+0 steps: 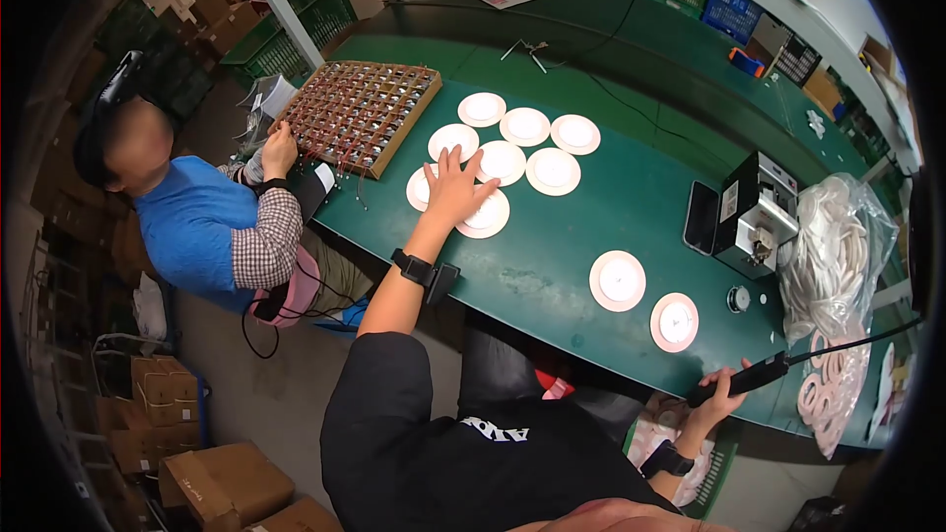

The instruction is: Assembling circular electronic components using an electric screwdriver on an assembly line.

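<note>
My left hand (453, 195) reaches out over a cluster of round white discs with pale pink rims (554, 170), its fingers spread over the discs at the cluster's near left. Whether the fingertips press on them I cannot tell. At the near right edge of the table, my right hand (724, 400) is closed around a black corded electric screwdriver (761, 374), whose cable runs off to the right. Two more pink-rimmed discs, a plain one (618, 282) and one with a small mark at its middle (674, 322), lie apart between my hands.
A black box-shaped device (754, 217) stands at the right beside a clear bag of white parts (828, 256). Pink rings (823, 384) lie bagged at the right edge. On the left, a co-worker (202, 207) sits by a partitioned tray (355, 113). The green table (512, 281) carries everything.
</note>
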`<state>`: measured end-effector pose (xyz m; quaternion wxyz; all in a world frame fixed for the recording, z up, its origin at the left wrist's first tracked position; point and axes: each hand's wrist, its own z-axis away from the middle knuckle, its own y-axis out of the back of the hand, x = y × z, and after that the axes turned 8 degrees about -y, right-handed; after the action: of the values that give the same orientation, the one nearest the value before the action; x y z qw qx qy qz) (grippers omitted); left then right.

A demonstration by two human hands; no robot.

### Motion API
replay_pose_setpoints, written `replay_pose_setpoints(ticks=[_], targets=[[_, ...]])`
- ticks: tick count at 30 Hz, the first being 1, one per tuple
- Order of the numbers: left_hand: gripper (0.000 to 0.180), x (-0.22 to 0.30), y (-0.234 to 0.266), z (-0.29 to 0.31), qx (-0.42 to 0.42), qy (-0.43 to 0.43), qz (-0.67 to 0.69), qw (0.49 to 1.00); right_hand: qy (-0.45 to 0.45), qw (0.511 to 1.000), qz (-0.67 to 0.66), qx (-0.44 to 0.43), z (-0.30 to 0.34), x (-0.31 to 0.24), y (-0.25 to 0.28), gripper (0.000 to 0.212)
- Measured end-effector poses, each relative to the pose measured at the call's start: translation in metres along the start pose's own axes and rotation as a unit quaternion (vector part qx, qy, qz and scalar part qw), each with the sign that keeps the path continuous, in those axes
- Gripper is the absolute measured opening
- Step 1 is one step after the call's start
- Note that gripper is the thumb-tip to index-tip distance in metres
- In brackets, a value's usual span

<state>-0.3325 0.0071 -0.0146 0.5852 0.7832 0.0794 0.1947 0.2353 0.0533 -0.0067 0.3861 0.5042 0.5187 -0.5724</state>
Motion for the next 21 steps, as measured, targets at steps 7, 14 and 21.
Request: replay_pose_setpoints(ticks=[7,14,21], targets=[[0.068,0.007,-0.007,-0.008,0.021,-0.006,0.009,1.000,0.003,1.000,-0.001,0.026,-0.002,0.000,-0.001,0.049],[0.064,0.018,-0.009,0.002,0.041,-0.020,0.018,0.999,0.010,1.000,0.005,0.008,-0.002,-0.004,-0.005,0.046],[0.060,0.025,-0.007,0.004,0.035,-0.007,0.036,0.999,-0.002,1.000,-0.011,0.012,0.002,-0.006,-0.002,0.049]])
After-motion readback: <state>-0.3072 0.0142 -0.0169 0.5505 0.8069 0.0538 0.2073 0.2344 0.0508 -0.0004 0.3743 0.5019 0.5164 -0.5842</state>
